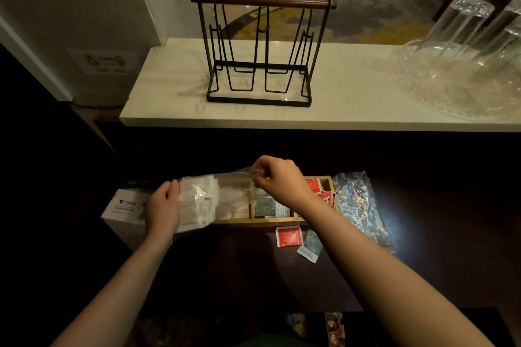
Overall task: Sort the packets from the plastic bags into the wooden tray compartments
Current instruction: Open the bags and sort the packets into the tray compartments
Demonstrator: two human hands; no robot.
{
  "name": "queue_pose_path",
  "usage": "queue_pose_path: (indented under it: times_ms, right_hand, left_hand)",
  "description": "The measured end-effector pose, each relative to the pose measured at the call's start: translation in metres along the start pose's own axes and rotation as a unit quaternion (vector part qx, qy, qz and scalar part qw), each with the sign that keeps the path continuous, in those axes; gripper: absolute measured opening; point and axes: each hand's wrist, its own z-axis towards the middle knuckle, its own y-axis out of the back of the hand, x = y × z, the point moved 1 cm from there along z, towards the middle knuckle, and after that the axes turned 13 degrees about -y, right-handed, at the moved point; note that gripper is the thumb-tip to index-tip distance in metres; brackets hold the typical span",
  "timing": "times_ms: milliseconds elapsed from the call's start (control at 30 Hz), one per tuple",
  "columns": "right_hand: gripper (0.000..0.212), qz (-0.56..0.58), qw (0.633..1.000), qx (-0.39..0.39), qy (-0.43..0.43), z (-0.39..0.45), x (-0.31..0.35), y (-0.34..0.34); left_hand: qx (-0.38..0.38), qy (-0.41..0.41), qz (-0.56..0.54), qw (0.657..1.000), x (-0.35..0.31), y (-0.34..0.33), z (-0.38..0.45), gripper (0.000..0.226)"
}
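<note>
Grip: both hands on one clear plastic bag (pixel 208 200) of white packets (pixel 194 205), held sideways over the tray's left end.
L hand (pixel 163 210): fingers curled round bag's packed end, closed on it.
R hand (pixel 277 180): thumb + fingertips pinched shut on bag's open mouth, lifted a bit above tray.
White box (pixel 124 210): just left of L hand, partly under it.
Wooden tray (pixel 253 221): below/behind the bag, btwn both hands; white packets in left compartment, grey-green packets (pixel 266 207) in mid one, red packets (pixel 313 186) in right one behind R wrist.
Loose packets: one red (pixel 289 236) + one grey-green (pixel 310 246) on dark table, near side of tray, under R forearm.
Second plastic bag (pixel 358 203): right of R hand, flat, beside tray's right end.
Wire rack (pixel 259 51): far behind, on white counter.
</note>
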Motion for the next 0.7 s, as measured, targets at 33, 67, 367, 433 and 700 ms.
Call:
queue_pose_path:
  times_ms: [33, 67, 367, 433, 700]
  right_hand:
    - [0.018, 0.002, 1.000, 0.005, -0.005, 0.004, -0.002, -0.007]
    - [0.019, 0.002, 1.000, 0.013, -0.009, 0.006, -0.004, -0.014]
    - [0.015, 0.185, 0.970, 0.133, -0.080, 0.018, -0.022, -0.063]
    - [0.016, 0.197, 0.968, 0.129, -0.087, 0.021, -0.022, -0.070]
    - [0.019, 0.216, 0.966, 0.078, -0.120, 0.025, -0.033, -0.083]
  left_hand:
    - [-0.004, -0.008, 0.006, 1.000, -0.001, 0.003, 0.004, 0.041]
    - [-0.010, -0.011, 0.009, 1.000, -0.003, 0.007, 0.007, 0.042]
    - [-0.014, -0.073, 0.056, 0.996, -0.015, 0.023, 0.026, 0.042]
    - [-0.012, -0.094, 0.070, 0.993, -0.017, 0.022, 0.027, 0.041]
    - [0.007, -0.162, 0.088, 0.983, -0.033, 0.019, 0.028, 0.037]
